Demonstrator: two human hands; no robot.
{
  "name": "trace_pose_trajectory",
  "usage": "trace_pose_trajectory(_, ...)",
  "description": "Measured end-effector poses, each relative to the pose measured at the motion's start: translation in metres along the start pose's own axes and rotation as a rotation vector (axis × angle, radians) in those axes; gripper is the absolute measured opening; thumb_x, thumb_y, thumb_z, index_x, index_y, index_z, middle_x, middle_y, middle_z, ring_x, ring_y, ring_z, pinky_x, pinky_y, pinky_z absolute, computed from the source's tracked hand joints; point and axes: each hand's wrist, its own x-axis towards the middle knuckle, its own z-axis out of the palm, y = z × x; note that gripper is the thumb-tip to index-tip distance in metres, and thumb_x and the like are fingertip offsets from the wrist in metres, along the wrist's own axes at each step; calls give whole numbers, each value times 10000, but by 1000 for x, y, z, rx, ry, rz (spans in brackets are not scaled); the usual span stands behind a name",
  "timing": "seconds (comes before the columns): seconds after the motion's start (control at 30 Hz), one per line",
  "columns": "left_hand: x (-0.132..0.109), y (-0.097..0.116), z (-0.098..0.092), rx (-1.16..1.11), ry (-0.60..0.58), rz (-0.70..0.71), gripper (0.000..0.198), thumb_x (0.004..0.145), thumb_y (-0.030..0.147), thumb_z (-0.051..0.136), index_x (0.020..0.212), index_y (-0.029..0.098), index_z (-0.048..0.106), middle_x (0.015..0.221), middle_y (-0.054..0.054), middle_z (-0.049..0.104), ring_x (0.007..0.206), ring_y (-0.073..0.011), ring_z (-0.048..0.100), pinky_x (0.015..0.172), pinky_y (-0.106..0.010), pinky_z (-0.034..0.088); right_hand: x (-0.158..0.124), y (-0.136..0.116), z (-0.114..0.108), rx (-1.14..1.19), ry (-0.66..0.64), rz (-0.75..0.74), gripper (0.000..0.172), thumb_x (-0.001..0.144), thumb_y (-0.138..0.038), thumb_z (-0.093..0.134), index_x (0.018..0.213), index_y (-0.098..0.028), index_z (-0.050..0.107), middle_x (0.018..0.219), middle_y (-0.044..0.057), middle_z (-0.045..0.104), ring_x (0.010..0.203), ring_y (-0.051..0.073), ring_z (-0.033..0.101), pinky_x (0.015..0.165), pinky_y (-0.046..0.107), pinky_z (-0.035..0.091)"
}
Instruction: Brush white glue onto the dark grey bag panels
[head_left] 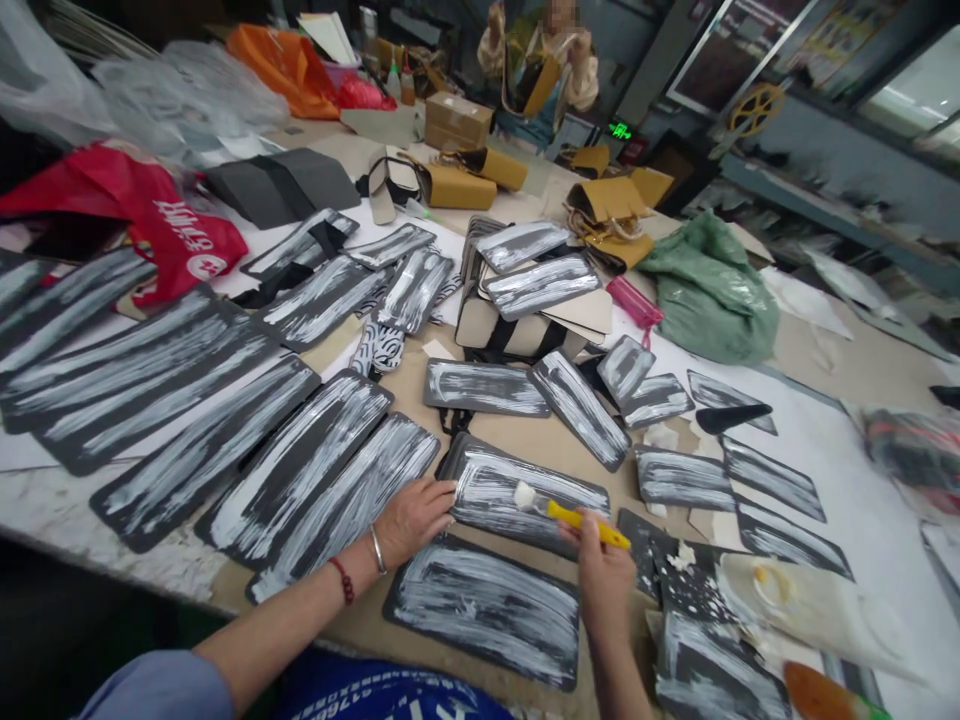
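Observation:
My right hand (606, 575) is closed round the yellow handle of a brush (581, 522). The brush's white-coated head rests over a dark rectangular panel (555, 487) streaked with white paste. My left hand (417, 518) lies palm down with its fingers stretched out at the left edge of that same panel. Just below, nearer to me, is another dark panel (487, 610) with white streaks. Left of my left hand, a smeared panel (360, 495) lies at a slant beside more of its kind.
Several white-streaked panels (172, 450) cover the table's left side. At right lies a paste-crusted pale container (810, 600). Stacked pieces (540, 270), mustard bags (457, 185), a green plastic bag (712, 290) and a red bag (135, 220) lie farther back. A person (540, 70) stands across the table.

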Motion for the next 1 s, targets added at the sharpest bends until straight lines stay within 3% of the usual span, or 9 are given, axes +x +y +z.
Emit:
trace_pose_trajectory(0.13,1,0,-1,6,7,14,126,804,188,541,924,157,566,1055,-74,612,850,-192,559,750,-352,486,28,7,-77,-244,229,-20,496,697,-585,491,849,-128,614,630,66,650,708,271,639,701,373,492)
trace_pose_trajectory(0.23,1,1,-2,4,20,9,131,819,188,513,932,162,573,1052,-76,615,862,-184,565,764,-340,489,29,3,-99,-498,343,-213,482,764,-572,411,868,-150,619,681,72,648,786,276,615,749,394,458)
trace_pose_trajectory(0.3,1,2,-2,2,23,7,132,824,190,501,927,163,579,1048,-78,618,861,-181,568,766,-337,492,20,2,-88,-599,348,-412,490,801,-567,368,867,-150,615,770,99,638,812,267,591,758,398,450)
trace_pose_trajectory(0.4,0,4,-1,-2,35,3,145,831,189,484,933,169,584,1043,-78,623,858,-183,574,759,-339,499,-8,0,-43,-605,197,-694,429,854,-503,352,856,-157,606,828,113,611,806,238,567,763,390,456)
trace_pose_trajectory(0.57,-2,5,-2,-26,64,3,181,843,194,456,968,161,583,1065,-94,619,910,-197,579,783,-356,505,-65,-12,21,-290,-154,-850,213,898,-241,382,990,-191,568,882,69,603,848,169,571,753,312,481)
trace_pose_trajectory(0.7,-6,6,-7,-108,63,-9,225,857,196,428,1030,173,571,1095,-91,609,982,-185,567,842,-349,494,-69,-16,9,-173,-94,-753,181,876,-270,435,935,-199,590,879,59,616,852,177,584,763,322,480)
trace_pose_trajectory(0.8,-1,6,-10,-187,114,-129,246,863,178,400,1048,164,562,1055,-93,610,992,-171,559,863,-332,488,-50,-7,-10,-155,9,-502,294,828,-438,477,899,-184,608,858,74,640,780,210,619,754,359,487)
trace_pose_trajectory(0.9,17,2,-10,-213,143,-280,304,846,140,378,1106,151,535,1032,-102,589,984,-179,545,871,-353,482,-36,2,-16,-73,17,-202,469,753,-598,482,892,-168,606,812,89,663,673,234,641,672,361,517)
trace_pose_trajectory(1.0,40,-7,-6,-175,106,-350,380,802,82,373,1147,139,520,1003,-113,570,951,-198,526,856,-387,477,-35,4,-14,-67,42,-129,536,696,-667,488,843,-168,617,776,99,672,697,259,646,645,349,528)
